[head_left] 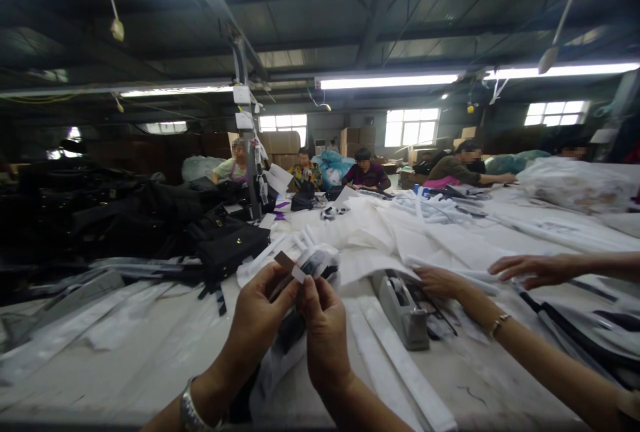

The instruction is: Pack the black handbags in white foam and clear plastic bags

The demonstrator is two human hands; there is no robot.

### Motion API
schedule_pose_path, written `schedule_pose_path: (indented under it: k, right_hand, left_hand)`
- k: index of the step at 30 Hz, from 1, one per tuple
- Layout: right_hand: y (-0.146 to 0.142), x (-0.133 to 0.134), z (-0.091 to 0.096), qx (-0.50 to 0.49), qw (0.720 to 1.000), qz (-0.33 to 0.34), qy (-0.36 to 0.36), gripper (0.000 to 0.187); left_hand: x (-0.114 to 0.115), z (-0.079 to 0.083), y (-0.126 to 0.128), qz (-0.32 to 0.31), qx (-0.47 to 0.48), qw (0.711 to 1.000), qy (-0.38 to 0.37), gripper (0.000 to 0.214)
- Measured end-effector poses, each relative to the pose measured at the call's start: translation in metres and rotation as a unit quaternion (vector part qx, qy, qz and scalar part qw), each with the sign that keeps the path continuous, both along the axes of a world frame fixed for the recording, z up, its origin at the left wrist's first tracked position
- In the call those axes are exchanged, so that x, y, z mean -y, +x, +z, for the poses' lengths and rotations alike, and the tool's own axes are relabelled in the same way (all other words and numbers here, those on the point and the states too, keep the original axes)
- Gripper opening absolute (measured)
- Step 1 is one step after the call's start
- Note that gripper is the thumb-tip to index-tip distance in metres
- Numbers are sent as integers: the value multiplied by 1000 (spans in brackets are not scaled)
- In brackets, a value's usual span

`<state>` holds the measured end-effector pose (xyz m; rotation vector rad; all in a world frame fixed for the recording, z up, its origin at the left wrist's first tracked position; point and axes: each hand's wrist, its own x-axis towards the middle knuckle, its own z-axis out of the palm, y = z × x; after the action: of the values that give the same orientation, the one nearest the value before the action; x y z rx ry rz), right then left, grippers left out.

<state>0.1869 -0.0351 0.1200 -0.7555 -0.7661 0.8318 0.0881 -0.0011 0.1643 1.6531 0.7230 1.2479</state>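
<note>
My left hand [260, 315] and my right hand [325, 332] are raised together above the white work table [150, 352]. Both pinch a small piece: a brown and white tag or strip [290, 267] at the fingertips. Behind the fingers lies a clear plastic-wrapped bundle [315, 262] with something dark inside. A white wrapper or bag [280, 365] hangs below my hands. My left wrist wears a metal watch [189, 412].
A grey tape dispenser [403, 305] stands right of my hands. A co-worker's two hands [530, 271] reach in from the right. Black bags [230, 245] pile up at left. White paper strips [400, 365] and sheets cover the table. Several people sit at the far end.
</note>
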Motion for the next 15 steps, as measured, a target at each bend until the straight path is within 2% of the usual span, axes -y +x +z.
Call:
schedule_pose_path:
  k: [5, 9, 15]
  right_hand:
    - [-2, -5, 3, 21, 1000, -22, 2, 41]
    - [-3, -5, 5, 9, 1000, -17, 13, 37]
    - [-4, -4, 3, 11, 1000, -8, 26, 34]
  left_hand:
    - [5, 4, -5, 42, -44, 997, 46, 28]
    - [11, 22, -14, 15, -103, 990, 90, 27]
    - [8, 44, -19, 46, -198, 965, 168, 16]
